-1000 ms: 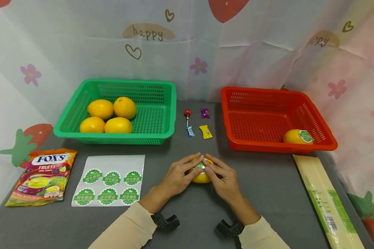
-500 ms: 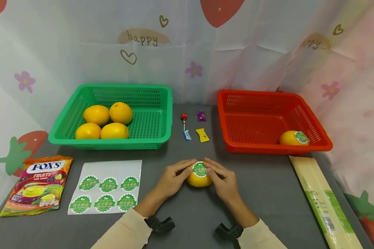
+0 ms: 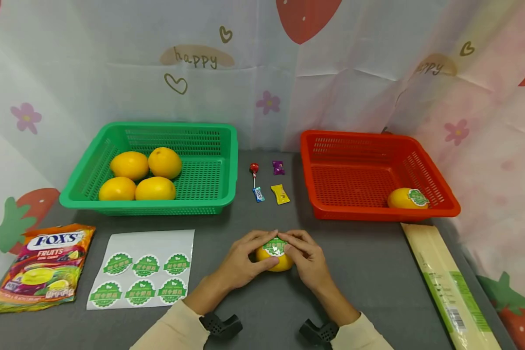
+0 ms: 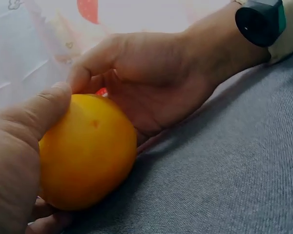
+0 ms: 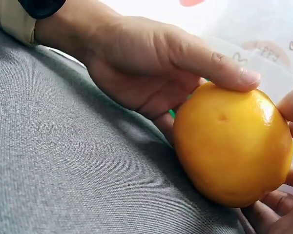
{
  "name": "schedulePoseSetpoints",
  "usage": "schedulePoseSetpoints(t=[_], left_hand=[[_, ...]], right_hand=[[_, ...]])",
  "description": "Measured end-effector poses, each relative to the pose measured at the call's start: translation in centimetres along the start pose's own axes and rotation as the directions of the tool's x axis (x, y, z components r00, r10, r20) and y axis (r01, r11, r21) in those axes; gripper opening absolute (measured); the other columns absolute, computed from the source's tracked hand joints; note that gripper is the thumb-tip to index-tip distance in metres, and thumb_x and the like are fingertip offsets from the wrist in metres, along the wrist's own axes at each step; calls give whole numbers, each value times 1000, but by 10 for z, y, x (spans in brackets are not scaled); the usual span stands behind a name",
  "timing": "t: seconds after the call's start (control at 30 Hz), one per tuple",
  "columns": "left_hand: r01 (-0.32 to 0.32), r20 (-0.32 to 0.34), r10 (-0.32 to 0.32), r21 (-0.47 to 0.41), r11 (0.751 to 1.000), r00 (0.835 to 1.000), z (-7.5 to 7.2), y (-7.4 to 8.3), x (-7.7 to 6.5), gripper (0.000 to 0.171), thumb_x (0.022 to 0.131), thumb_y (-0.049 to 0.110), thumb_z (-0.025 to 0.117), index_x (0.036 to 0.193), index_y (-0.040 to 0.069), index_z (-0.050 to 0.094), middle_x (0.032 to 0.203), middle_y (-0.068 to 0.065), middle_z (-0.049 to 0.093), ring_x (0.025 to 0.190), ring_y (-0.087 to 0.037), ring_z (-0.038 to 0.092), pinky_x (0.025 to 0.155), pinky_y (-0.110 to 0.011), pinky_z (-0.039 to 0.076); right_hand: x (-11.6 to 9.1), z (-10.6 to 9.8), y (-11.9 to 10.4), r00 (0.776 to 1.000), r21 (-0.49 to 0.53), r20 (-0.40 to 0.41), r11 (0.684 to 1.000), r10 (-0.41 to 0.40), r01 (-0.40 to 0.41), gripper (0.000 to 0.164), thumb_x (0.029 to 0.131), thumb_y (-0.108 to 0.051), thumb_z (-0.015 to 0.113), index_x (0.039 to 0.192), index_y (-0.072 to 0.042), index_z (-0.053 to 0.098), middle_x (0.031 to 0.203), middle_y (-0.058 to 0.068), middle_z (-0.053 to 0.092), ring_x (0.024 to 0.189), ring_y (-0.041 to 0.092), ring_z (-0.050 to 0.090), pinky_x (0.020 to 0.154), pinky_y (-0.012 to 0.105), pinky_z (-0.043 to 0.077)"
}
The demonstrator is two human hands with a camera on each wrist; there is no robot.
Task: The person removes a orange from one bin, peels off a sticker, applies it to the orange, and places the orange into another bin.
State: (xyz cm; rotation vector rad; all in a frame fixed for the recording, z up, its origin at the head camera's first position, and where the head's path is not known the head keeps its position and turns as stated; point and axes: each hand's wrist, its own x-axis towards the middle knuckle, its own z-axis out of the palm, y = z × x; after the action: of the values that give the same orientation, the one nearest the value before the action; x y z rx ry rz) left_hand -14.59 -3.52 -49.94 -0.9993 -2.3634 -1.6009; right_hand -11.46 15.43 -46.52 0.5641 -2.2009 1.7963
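Note:
Between both hands an orange [image 3: 282, 265] sits low over the grey tabletop, a round green-and-white sticker [image 3: 274, 246] on its top. My left hand [image 3: 239, 261] curls round its left side, the thumb low on the front and the fingertips at the sticker's upper edge. From the other side my right hand [image 3: 307, 260] grips it, fingers over the back and thumb at the sticker's right edge. The left wrist view shows the orange's bare yellow skin [image 4: 90, 151] with a small stem mark; the sticker is hidden there. In the right wrist view the left thumb presses its upper side.
A sheet of several stickers [image 3: 148, 238] lies left, beside a FOX'S candy bag [image 3: 43, 270]. Behind stand a green basket [image 3: 205, 199] with several oranges and a red basket [image 3: 332, 212] with one stickered orange. A lollipop [image 3: 254, 168], small candies [image 3: 280, 194] and a long pack [image 3: 452, 287] lie around.
Half a second ago the fingers had spread off the sticker, leaving it fully visible; now they close over its edges again. The head view has tilted slightly, shifting the scene left and down.

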Motion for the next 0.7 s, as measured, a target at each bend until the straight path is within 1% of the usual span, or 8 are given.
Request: schedulePoseSetpoints(t=[0.2,0.3,0.4,0.47,0.53,0.6,0.67,0.7], left_hand=[[17,-12,-17,3,1000,1000,0,-1,1,54,84,27,77,132,10,61,122,3,58,111,-15,54,94,-37,45],[48,-17,-48,4,999,999,1,1,2,52,82,28,79,129,15,62,121,4,57,110,-15,54,93,-37,45],[90,-18,-90,-3,996,996,1,2,2,50,80,29,81,126,18,64,119,6,57,106,-13,54,91,-36,46],[116,-10,-116,-11,993,993,1,3,2,50,79,30,81,124,20,64,118,8,56,103,-13,54,88,-34,47],[127,-3,-127,-17,992,992,1,4,2,50,79,30,82,124,20,64,117,7,56,102,-13,54,87,-33,48],[127,3,-127,-22,992,992,2,4,2,50,78,29,82,124,20,63,117,7,55,101,-14,54,86,-33,48],[128,3,-128,-22,992,992,2,5,1,50,78,28,82,123,21,63,116,6,55,101,-15,54,85,-33,49],[128,2,-128,-21,992,992,2,5,1,49,78,27,82,123,21,63,116,6,55,101,-15,54,85,-34,48]], right_hand=[[3,0,-5,999,-97,-28,995,18,-20,23,88,10,57,108,8,70,106,20,63,97,30,60,80,23,48],[6,-4,-6,994,-117,-59,988,96,-102,22,89,8,57,105,7,72,103,17,67,95,29,62,80,25,49],[7,-13,-6,973,-85,-89,972,211,-218,19,90,7,57,102,10,71,100,19,68,90,29,65,76,27,52],[7,-24,-10,965,-75,-128,968,229,-240,17,90,8,59,101,11,70,98,23,67,83,32,66,69,30,55],[6,-39,-10,974,-60,-173,985,148,-160,16,90,10,60,103,12,69,96,26,66,77,31,67,65,31,56],[9,-60,-13,970,-72,-242,997,17,-36,18,88,13,60,105,13,68,94,27,65,71,27,68,62,30,56],[12,-87,-16,941,-93,-323,993,-105,79,21,87,15,60,106,14,67,90,26,65,68,20,67,59,26,55],[14,-101,-17,919,-111,-368,988,-142,108,21,87,15,60,107,14,66,91,23,66,67,16,67,58,24,54]])
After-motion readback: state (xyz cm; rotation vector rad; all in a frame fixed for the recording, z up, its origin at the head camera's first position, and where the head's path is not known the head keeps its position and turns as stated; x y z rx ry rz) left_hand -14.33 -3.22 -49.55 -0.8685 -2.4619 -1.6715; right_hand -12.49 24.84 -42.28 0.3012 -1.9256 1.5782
